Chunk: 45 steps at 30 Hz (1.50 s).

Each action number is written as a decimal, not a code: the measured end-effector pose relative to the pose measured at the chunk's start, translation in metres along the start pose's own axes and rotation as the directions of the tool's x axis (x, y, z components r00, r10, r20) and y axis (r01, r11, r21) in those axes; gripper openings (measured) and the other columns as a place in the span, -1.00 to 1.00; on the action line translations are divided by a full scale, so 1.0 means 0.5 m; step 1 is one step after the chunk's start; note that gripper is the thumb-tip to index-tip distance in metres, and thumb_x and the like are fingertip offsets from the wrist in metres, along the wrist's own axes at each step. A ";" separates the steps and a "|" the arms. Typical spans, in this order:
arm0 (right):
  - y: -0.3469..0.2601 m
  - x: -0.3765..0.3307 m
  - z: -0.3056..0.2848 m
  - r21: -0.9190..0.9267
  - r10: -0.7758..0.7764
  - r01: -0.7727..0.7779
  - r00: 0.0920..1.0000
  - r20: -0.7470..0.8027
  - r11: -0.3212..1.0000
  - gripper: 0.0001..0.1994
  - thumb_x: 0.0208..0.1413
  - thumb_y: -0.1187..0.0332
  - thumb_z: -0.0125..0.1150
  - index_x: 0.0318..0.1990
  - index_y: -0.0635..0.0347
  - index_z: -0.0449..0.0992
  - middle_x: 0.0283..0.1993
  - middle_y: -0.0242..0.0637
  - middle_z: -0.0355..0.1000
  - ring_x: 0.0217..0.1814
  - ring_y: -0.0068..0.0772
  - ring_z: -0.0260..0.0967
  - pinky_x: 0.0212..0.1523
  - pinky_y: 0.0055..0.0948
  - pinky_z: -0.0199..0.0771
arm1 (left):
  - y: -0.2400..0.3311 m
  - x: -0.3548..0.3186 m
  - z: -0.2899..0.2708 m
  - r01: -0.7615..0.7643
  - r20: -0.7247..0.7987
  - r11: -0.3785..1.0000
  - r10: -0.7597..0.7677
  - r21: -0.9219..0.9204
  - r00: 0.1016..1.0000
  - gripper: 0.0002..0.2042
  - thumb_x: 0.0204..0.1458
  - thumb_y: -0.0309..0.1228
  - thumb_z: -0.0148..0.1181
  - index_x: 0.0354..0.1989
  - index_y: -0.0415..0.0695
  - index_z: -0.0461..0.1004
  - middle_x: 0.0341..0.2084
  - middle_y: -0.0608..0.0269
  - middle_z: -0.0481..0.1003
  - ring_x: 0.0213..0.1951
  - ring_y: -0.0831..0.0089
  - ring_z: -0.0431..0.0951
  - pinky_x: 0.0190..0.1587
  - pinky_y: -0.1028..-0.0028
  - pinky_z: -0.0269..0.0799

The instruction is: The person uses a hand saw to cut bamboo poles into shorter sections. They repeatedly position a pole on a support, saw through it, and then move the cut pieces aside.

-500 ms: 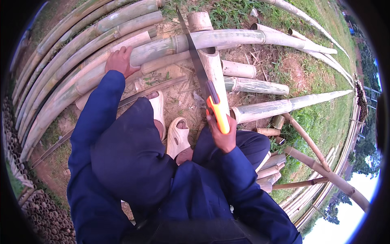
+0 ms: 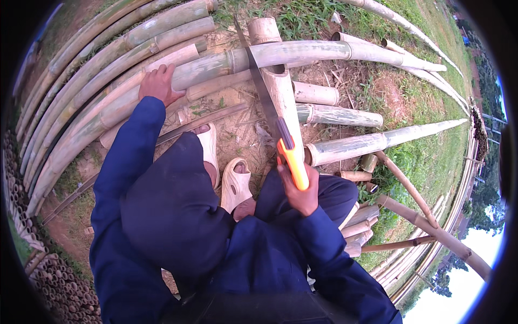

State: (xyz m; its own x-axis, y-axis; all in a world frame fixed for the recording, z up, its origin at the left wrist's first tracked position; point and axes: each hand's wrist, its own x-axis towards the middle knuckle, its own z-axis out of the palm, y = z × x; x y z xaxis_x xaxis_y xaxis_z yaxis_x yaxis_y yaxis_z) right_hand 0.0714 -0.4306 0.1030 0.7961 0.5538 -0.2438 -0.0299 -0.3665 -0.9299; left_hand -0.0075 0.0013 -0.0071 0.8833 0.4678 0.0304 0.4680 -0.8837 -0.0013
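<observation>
A long bamboo pole (image 2: 302,51) runs across in front of me, from the lower left to the far right. My left hand (image 2: 160,86) is clamped over it, fingers on the far side and thumb toward me. In my right hand (image 2: 302,194) is a handsaw (image 2: 292,162) with an orange and yellow handle, fingers wrapped round the grip. Its dark blade slants away from me and crosses the pole near a node. Under the pole at that spot lies a short, thick bamboo piece (image 2: 281,97); its hollow end shows just below the pole.
Several long bamboo poles (image 2: 135,38) lie side by side at left. Cut bamboo lengths (image 2: 345,114) rest on the ground to the right. Stacked bamboo ends (image 2: 65,286) fill the lower left. A bamboo frame (image 2: 415,216) stands at right. My sandalled feet (image 2: 236,186) are below the pole.
My right hand has drawn the saw back toward me and slightly right, its blade still across the pole. My left hand stays in place on the pole.
</observation>
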 end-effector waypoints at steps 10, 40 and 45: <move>0.009 -0.099 -0.018 0.079 0.114 -0.112 0.993 -0.021 0.991 -0.73 0.21 0.49 0.39 0.03 0.39 0.61 -0.28 -0.28 0.62 -0.23 -0.60 0.51 -0.13 -0.48 0.54 | 0.003 -0.009 -0.009 0.001 0.026 1.000 -0.002 0.014 1.000 -0.24 -0.24 0.07 0.55 0.15 0.01 0.42 -0.06 0.13 0.55 -0.04 0.10 0.62 0.06 0.18 0.51; 0.010 0.036 0.036 -0.042 -0.073 0.072 0.997 -0.027 0.997 -0.83 0.19 0.41 0.39 -0.28 0.37 0.58 -0.50 -0.15 0.52 -0.50 -0.45 0.41 -0.39 -0.35 0.44 | 0.009 0.007 -0.025 0.006 -0.017 1.000 -0.006 -0.003 1.000 -0.23 -0.27 0.02 0.59 0.15 0.03 0.41 -0.07 0.18 0.51 -0.03 0.11 0.60 0.05 0.14 0.49; -0.019 -0.142 -0.025 -0.124 0.051 -0.053 0.998 -0.024 0.991 -0.67 0.15 0.53 0.36 0.09 0.37 0.61 -0.19 -0.11 0.68 -0.14 -0.44 0.66 -0.05 -0.42 0.58 | 0.006 0.004 0.006 0.029 -0.010 1.000 -0.029 -0.006 1.000 -0.21 -0.29 0.02 0.59 0.16 0.02 0.41 -0.07 0.17 0.51 -0.04 0.12 0.60 0.06 0.15 0.48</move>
State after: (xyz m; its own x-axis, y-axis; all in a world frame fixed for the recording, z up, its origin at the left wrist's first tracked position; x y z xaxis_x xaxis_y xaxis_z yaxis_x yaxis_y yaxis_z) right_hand 0.0226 -0.4759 0.1325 0.8081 0.5161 -0.2838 0.0026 -0.4850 -0.8745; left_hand -0.0043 -0.0002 -0.0100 0.8692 0.4927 0.0407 0.4929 -0.8701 0.0054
